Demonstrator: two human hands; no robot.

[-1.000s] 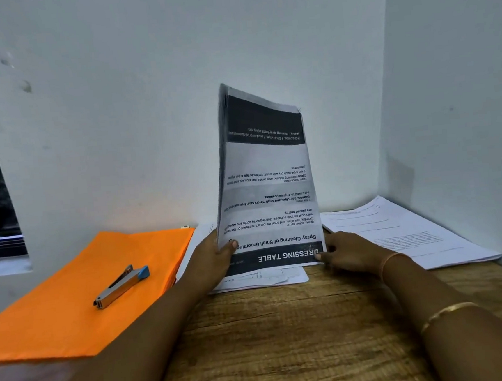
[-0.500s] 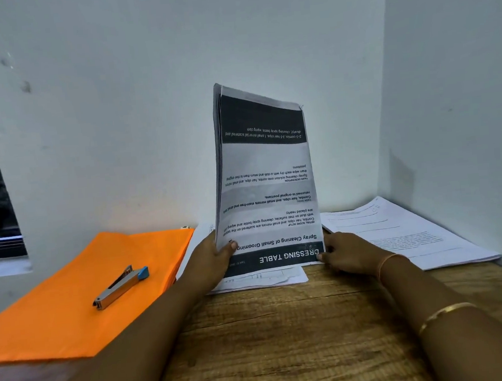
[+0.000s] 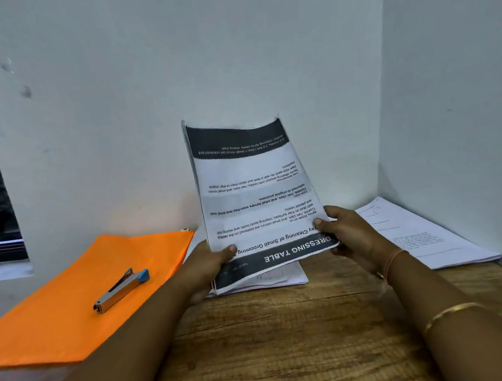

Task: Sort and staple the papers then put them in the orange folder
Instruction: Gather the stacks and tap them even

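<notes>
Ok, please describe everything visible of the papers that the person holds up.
The held papers are a thin sheaf of white printed sheets with a dark band at each end, the text upside down to the camera. The sheaf stands tilted above another flat pile on the wooden table. The left hand grips its near left corner, the right hand its near right edge, thumbs on the front.
</notes>
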